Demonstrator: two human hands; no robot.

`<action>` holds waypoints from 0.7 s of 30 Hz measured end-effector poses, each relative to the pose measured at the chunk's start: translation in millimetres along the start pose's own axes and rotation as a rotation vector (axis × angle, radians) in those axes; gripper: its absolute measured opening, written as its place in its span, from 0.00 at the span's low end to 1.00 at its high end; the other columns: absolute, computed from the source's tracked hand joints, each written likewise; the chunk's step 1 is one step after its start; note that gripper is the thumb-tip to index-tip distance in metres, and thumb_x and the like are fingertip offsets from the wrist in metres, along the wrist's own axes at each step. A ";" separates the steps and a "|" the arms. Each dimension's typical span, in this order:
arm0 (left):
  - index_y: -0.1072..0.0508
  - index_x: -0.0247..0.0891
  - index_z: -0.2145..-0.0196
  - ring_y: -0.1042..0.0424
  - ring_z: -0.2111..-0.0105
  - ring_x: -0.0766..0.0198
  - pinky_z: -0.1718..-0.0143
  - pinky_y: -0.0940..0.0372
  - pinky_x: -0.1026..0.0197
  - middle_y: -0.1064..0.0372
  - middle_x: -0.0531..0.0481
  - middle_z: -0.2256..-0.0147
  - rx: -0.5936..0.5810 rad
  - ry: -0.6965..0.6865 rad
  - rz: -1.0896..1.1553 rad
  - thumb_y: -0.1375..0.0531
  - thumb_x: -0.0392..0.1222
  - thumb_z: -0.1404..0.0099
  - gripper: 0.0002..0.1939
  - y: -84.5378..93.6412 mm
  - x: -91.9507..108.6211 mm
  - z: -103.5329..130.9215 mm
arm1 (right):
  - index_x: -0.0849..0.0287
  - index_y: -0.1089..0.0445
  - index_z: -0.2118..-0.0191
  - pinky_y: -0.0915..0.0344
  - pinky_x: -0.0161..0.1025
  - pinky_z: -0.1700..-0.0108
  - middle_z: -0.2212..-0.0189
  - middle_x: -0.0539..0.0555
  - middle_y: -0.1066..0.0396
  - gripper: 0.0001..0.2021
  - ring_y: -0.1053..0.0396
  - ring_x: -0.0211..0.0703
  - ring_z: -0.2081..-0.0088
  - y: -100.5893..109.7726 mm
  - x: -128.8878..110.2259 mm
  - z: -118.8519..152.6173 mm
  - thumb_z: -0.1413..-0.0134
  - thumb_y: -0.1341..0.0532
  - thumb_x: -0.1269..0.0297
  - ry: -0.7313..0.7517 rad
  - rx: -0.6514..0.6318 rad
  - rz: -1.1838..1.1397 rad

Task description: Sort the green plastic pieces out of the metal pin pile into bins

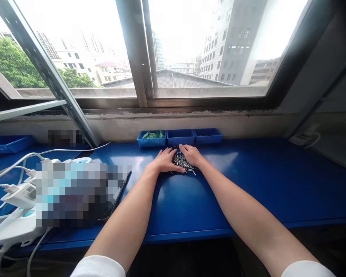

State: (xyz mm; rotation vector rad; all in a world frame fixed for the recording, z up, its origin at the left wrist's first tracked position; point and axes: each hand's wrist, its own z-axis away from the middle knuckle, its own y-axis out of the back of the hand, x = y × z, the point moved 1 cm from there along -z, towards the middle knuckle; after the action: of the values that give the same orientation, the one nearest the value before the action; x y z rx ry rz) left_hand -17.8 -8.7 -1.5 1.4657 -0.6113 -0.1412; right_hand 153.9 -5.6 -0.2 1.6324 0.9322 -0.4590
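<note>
A heap of small silvery metal pins (181,161) lies on the blue tabletop (178,204), between my two hands. My left hand (166,161) rests against the heap's left side, its fingers spread and its thumb along the near edge. On the right side of the heap is my right hand (191,154), its fingers curled together; whether pins are inside it is hidden. Behind the heap stand three blue bins: the left bin (151,144) has green material in it, the middle bin (180,137) shows no contents, and the right bin (207,136) holds a few dark small things.
White power strips (17,227) with plugs and cables lie at the left, beside a blurred-out object (75,192). Farther back at the left is a blue tray (10,145). A metal frame post (72,111) rises before the window. A white plug (301,137) sits at the right.
</note>
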 end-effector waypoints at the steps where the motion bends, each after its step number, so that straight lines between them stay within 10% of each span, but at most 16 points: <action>1: 0.51 0.43 0.36 0.62 0.36 0.46 0.38 0.65 0.46 0.59 0.42 0.35 0.024 -0.021 -0.003 0.41 0.70 0.55 0.54 -1.5 3.6 -1.5 | 0.58 0.30 0.66 0.41 0.35 0.62 0.65 0.53 0.28 0.27 0.33 0.42 0.63 -1.3 -0.7 -0.4 0.42 0.56 0.41 -0.006 0.006 -0.024; 10: 0.34 0.37 0.46 0.36 0.48 0.49 0.48 0.43 0.56 0.35 0.40 0.47 0.225 0.025 0.008 0.50 0.67 0.42 0.36 -5.2 19.3 -16.8 | 0.58 0.30 0.63 0.39 0.37 0.56 0.63 0.53 0.28 0.30 0.33 0.44 0.57 1.9 2.7 -15.7 0.43 0.59 0.39 -0.048 0.202 -0.188; 14: 0.35 0.37 0.45 0.38 0.46 0.52 0.48 0.43 0.58 0.37 0.41 0.45 0.255 0.083 0.087 0.56 0.66 0.38 0.35 -2.0 8.6 -15.5 | 0.59 0.35 0.48 0.43 0.42 0.46 0.47 0.58 0.35 0.34 0.38 0.50 0.46 17.1 -2.1 -7.5 0.46 0.55 0.36 -0.100 -0.025 -0.097; 17: 0.35 0.36 0.45 0.39 0.45 0.53 0.46 0.45 0.58 0.38 0.40 0.44 0.256 0.154 0.110 0.56 0.63 0.36 0.33 -2.4 2.1 -13.7 | 0.60 0.48 0.37 0.58 0.52 0.38 0.35 0.63 0.57 0.44 0.60 0.59 0.35 15.0 -11.2 5.8 0.53 0.50 0.32 -0.256 -0.315 0.142; 21: 0.35 0.37 0.46 0.39 0.45 0.54 0.46 0.46 0.59 0.38 0.42 0.45 0.262 0.175 0.113 0.57 0.61 0.34 0.31 -5.0 -0.7 -13.4 | 0.59 0.61 0.33 0.69 0.58 0.37 0.33 0.62 0.75 0.49 0.74 0.63 0.34 3.1 -25.5 15.3 0.54 0.52 0.30 -0.311 -0.400 0.306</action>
State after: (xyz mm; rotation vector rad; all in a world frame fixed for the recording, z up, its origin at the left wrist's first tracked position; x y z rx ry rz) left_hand -10.8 2.9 -6.2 1.6710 -0.5832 0.1599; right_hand 143.5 -28.6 15.9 1.2637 0.4911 -0.2808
